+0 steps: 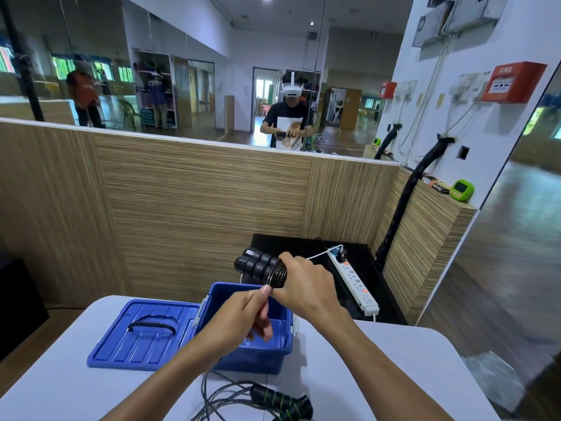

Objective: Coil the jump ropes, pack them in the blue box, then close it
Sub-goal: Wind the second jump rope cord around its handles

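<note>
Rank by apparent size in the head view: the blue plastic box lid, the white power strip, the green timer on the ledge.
1. Blue plastic box lid, lying open on the table.
2. White power strip.
3. Small green timer; it sits farther from the camera, so its true size is less certain.

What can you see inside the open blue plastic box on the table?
Only bare blue walls of the blue plastic box; no rope visible. The left hand covers much of its inside.
</note>
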Tool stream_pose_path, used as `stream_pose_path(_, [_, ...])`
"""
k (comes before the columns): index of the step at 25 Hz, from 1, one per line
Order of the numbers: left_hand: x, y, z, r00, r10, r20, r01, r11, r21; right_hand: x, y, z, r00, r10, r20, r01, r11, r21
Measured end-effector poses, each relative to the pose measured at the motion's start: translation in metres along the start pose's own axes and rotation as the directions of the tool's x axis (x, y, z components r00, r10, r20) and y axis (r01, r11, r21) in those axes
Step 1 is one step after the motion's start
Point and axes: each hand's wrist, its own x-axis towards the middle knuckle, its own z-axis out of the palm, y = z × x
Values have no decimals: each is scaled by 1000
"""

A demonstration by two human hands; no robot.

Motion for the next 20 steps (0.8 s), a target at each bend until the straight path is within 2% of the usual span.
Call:
stream_pose_path(4, [-3,-18,-6,994,111,19,-112,986,123,0,4,-4,999,14,42,-18,996,91])
stream_pose_path(8, [-2,-34,-19,963,269,6,-255,908,334,-4,3,-13,992,-63,109,52,993,105])
stream_pose_path(11, [-2,-34,-20,944,329,13,-304,855,421,-7,0,-22,978,-135,161,110,982,156])
stream_pose_path(14, [0,-31,-22,896,444,10,-382,758,529,-10,1,-30,959,-210,189,163,958,236])
stream_pose_path(18, [10,-32,-39,784,618,46,-466,539,701,-16,0,-37,921,-319,225,228,908,351])
stream_pose_path(19, [15,-33,-45,787,616,30,-454,545,705,-18,-1,-38,916,-337,218,239,894,378])
stream_pose_path(20, [19,-32,-51,774,633,16,-429,506,748,-20,-2,-40,913,-353,204,250,879,405])
